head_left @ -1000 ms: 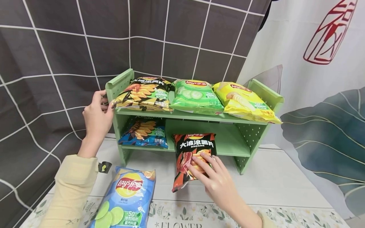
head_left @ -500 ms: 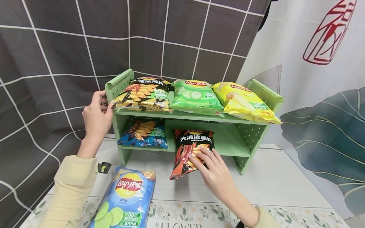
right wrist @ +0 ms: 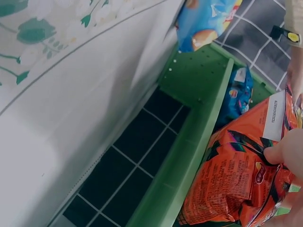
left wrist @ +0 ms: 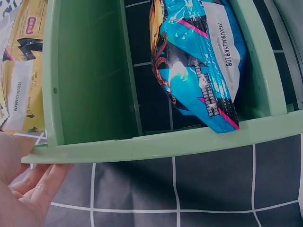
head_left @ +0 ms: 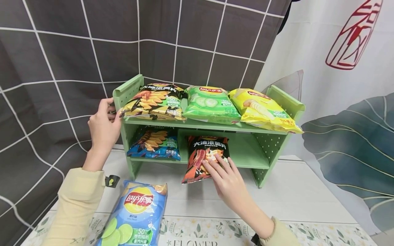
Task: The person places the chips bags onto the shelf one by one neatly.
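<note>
My left hand (head_left: 104, 126) grips the left side panel of a green two-level rack (head_left: 125, 140); in the left wrist view its fingers (left wrist: 45, 182) lie along the panel's outer side. With my right hand (head_left: 229, 184) I hold a red-and-black bag of chips (head_left: 198, 167), fingers on its front and thumb (right wrist: 284, 146) against its back. The bag's top end is inside the lower level, while its bottom end sticks out past the front edge, tilted toward me. To its left on that level lies a blue-and-black chip bag (head_left: 155, 143).
The upper level carries black-and-gold (head_left: 154, 102), green (head_left: 212, 104) and yellow (head_left: 264, 109) chip bags in a row. A light-blue lime chip bag (head_left: 135, 212) lies on the white table (head_left: 295, 198) in front, near my left sleeve. Dark checked cloth (head_left: 197, 30) hangs behind the rack.
My right hand has moved the red-and-black bag up and away from me, its top end now deeper in the lower level and its bottom end raised. My left hand stays put.
</note>
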A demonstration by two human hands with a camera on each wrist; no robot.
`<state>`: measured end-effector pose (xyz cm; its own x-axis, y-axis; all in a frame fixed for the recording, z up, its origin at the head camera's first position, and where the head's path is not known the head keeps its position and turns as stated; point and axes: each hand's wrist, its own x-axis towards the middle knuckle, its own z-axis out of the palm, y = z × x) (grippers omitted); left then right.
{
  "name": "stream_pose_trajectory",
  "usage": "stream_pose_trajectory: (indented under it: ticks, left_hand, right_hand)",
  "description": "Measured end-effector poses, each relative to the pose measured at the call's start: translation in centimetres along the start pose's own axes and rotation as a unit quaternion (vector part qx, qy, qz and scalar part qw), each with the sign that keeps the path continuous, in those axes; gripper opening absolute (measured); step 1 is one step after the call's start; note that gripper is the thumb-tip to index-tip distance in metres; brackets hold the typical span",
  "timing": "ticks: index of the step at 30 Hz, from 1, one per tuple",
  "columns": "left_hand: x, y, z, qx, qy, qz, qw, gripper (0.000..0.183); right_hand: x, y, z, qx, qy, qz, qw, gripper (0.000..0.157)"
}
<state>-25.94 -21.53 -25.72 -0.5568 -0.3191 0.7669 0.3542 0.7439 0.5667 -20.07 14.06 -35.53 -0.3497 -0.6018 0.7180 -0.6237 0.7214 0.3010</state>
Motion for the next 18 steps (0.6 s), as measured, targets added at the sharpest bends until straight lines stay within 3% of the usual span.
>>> stream_pose_trajectory:
  ticks: [7, 18]
  left_hand:
    - [0.0, 0.0, -0.1, -0.001, -0.002, -0.001, 1.0000, 0.035]
    - [0.0, 0.0, 0.0, 0.004, -0.002, 0.005, 1.0000, 0.035]
  right_hand:
    - [0.1, 0.6, 0.6, -0.038, -0.023, -0.002, 0.999, 0.066]
    - [0.5, 1.3, 1.6, -0.077, -0.065, -0.024, 0.995, 0.059]
